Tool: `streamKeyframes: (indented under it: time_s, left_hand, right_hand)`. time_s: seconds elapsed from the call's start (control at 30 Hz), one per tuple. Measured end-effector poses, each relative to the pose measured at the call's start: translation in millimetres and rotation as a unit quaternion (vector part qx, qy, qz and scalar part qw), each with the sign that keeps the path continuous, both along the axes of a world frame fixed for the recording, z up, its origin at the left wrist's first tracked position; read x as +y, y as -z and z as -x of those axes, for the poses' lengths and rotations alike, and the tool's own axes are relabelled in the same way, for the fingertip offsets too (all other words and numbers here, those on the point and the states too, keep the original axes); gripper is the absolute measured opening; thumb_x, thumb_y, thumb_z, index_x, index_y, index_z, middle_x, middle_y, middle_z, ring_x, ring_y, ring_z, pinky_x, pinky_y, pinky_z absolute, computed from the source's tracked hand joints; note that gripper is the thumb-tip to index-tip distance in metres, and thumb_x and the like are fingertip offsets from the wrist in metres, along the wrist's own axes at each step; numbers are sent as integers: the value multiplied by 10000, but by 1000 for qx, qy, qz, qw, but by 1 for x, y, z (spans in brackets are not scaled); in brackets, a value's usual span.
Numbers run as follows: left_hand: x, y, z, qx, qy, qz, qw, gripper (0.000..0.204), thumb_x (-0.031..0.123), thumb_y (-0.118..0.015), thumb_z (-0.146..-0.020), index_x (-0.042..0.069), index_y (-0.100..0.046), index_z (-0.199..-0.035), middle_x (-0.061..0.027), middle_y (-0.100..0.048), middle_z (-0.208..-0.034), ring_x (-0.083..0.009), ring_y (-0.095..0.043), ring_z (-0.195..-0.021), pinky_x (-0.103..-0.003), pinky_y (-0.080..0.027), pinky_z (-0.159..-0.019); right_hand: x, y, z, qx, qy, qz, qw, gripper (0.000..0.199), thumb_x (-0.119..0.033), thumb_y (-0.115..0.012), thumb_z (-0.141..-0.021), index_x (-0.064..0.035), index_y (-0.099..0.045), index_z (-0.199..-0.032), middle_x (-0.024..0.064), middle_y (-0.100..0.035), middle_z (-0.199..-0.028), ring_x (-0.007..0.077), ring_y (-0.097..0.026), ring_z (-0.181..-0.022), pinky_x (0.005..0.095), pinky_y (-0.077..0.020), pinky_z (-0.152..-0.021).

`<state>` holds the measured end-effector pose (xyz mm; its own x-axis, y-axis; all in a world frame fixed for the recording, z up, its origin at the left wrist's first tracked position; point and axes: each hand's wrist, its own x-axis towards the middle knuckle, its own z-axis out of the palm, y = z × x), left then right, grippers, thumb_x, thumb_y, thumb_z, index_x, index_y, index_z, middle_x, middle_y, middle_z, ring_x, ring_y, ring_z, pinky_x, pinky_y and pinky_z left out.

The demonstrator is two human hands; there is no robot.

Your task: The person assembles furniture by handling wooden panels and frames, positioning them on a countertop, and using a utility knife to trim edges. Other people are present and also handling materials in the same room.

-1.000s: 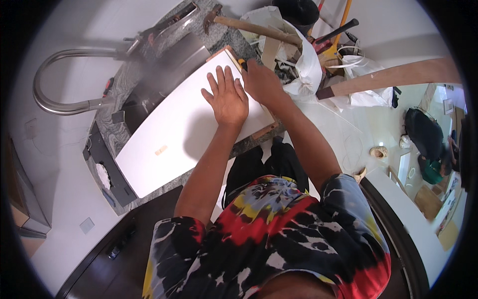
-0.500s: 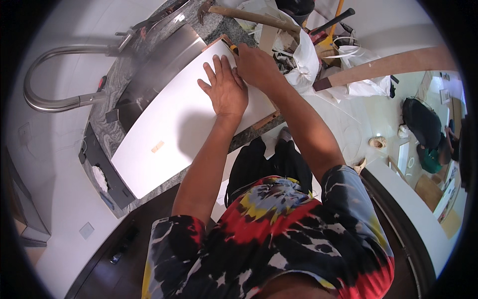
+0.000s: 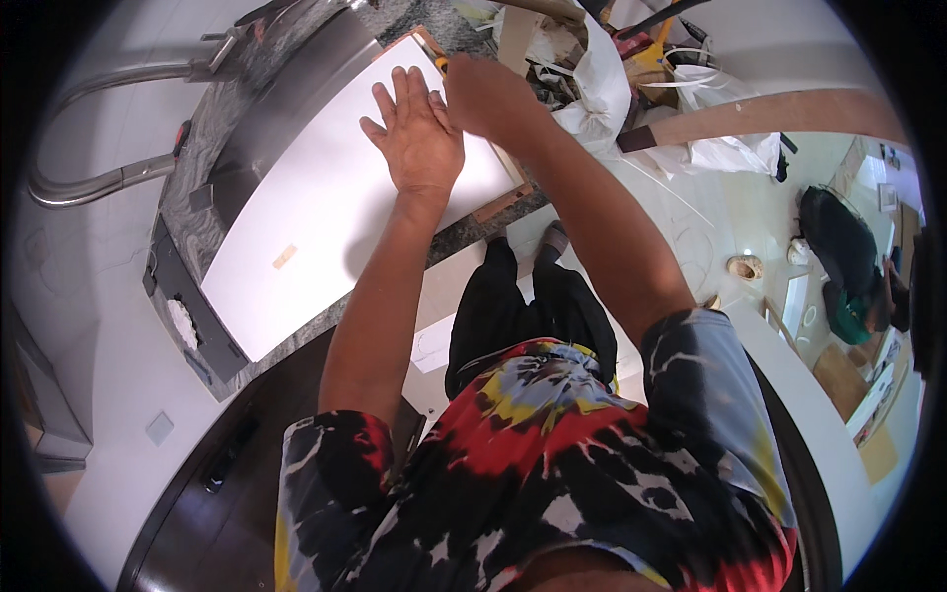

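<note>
Under the spread left hand [image 3: 419, 150] lies a white board [image 3: 321, 192]; alongside, the right hand [image 3: 488, 97] grips a yellow tool [image 3: 441, 65].

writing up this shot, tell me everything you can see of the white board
The white board is a flat, smooth-looking panel with a small tan patch on its face; exact material unclear. It lies over part of the metal sink and grey patterned counter. Wood-coloured strips show along its right end. The left hand rests spread on it; the right hand holds a yellow tool by its far corner.
</note>
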<state>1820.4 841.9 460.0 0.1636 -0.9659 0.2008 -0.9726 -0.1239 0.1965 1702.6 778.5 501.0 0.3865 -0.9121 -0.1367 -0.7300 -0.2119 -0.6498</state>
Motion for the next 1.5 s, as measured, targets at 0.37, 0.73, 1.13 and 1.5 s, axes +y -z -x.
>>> streamKeyframes:
  time_s: [0.37,0.73,1.13,1.5]
  left_hand:
    - [-3,-1,1,-16,-9,4,1000,487,267,-376,-1052,47,-454,-1480,-169,-412,-1581,-438,-303,-1483,-682,-218,-1133]
    - [3,-6,6,-9,1,-9,1000,498,279,-348,-1062,49,-440,-1495,-167,-389,-1595,-432,-285,-1489,-668,-213,-1155]
    - [-2,-6,5,-1,-12,4,1000,514,301,-387,-1051,69,-434,-1507,-174,-400,-1580,-434,-319,-1475,-682,-214,-1150]
    - [0,-9,2,7,-8,-27,1000,551,288,-393,-1031,19,-397,-1512,-171,-364,-1593,-436,-287,-1484,-680,-201,-1136]
  right_hand:
    - [125,-12,67,-4,41,-69,997,236,-229,-493,-1025,7,-504,-1026,249,-692,-826,464,-683,-820,580,-521,-735]
    - [197,-18,102,77,51,-128,987,209,-207,-526,-1011,-2,-507,-1044,229,-707,-817,419,-708,-761,538,-551,-700]
    - [47,-1,32,-102,82,34,991,260,-218,-546,-1011,36,-498,-1042,289,-656,-777,503,-644,-804,584,-499,-725]
    - [-24,28,-16,45,-50,101,993,257,-198,-682,-841,39,-640,-929,207,-664,-948,383,-717,-890,451,-589,-779]
